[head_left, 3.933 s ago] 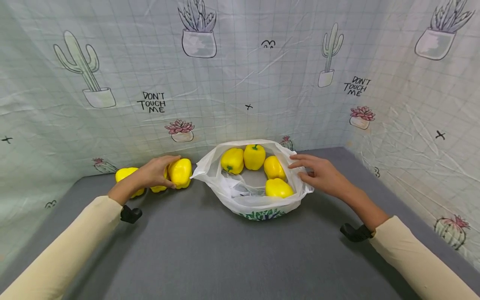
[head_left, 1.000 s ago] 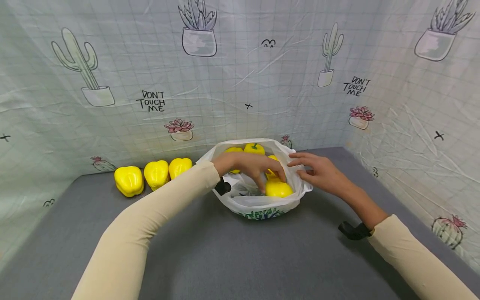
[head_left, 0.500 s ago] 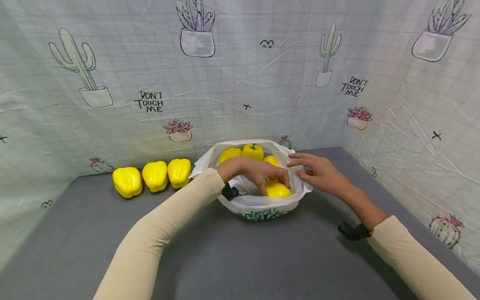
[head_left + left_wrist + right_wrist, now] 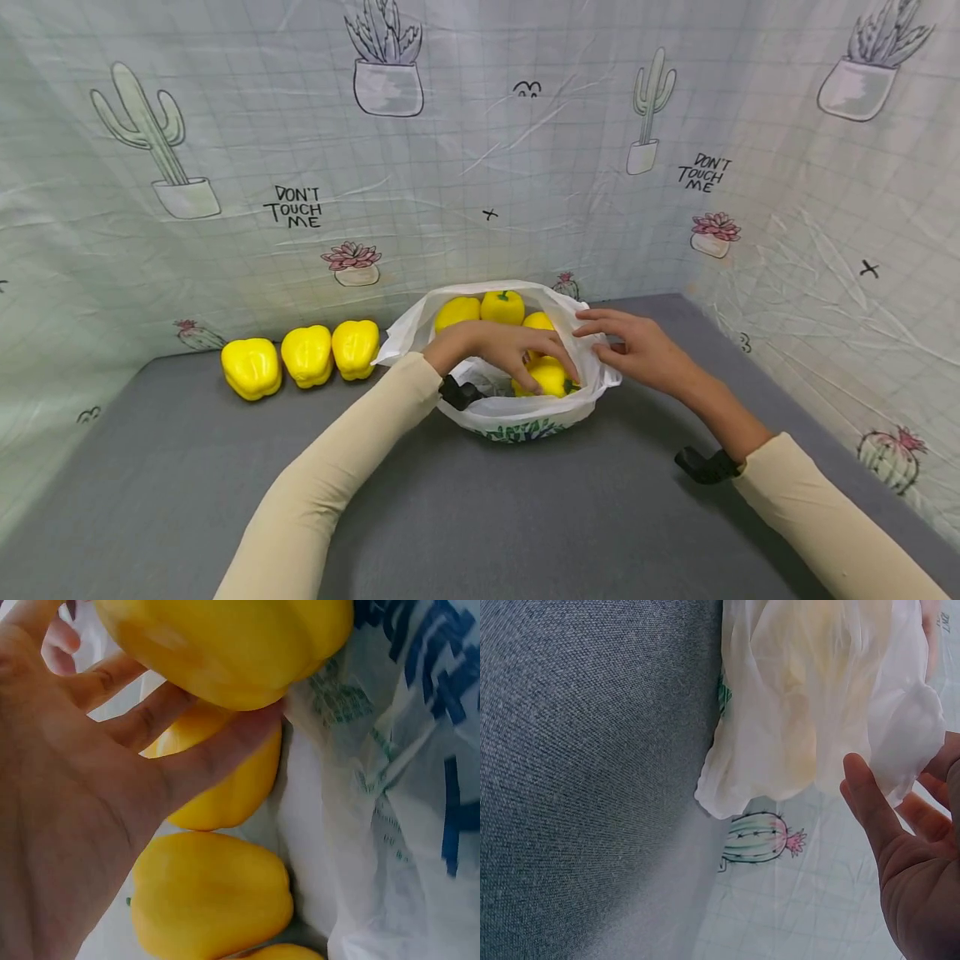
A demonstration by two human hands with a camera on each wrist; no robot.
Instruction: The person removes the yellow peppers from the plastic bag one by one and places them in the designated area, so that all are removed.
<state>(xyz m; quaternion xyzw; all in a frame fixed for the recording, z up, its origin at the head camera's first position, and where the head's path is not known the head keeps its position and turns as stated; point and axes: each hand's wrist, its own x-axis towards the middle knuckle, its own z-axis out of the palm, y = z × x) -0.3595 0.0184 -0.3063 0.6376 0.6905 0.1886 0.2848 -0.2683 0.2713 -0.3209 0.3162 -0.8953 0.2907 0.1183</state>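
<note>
A white plastic bag [image 4: 408, 325] with green print stands at the back, its mouth turned up. Reaching inside it, my left hand [image 4: 498, 343] grips a yellow bell pepper [image 4: 550, 377], whose green stem faces right; the left wrist view shows this bell pepper [image 4: 232, 645] with fingers and thumb against it. More yellow bell peppers [image 4: 503, 307] lie behind that hand, partly covered. At the bag's right rim, my right hand [image 4: 645, 350] holds the plastic, fingers inside and thumb outside. In the right wrist view, a flap of the bag [image 4: 907, 739] sits between thumb and fingers.
Left of the bag, three yellow bell peppers [image 4: 307, 356] stand in a row along the back of the grey table [image 4: 465, 517]. A patterned cloth [image 4: 465, 167] with cactus drawings hangs behind and to the right.
My left hand has moved from the row of peppers into the bag. Over the last half second, the pepper under it has turned, showing its stem. The right hand stays at the rim.
</note>
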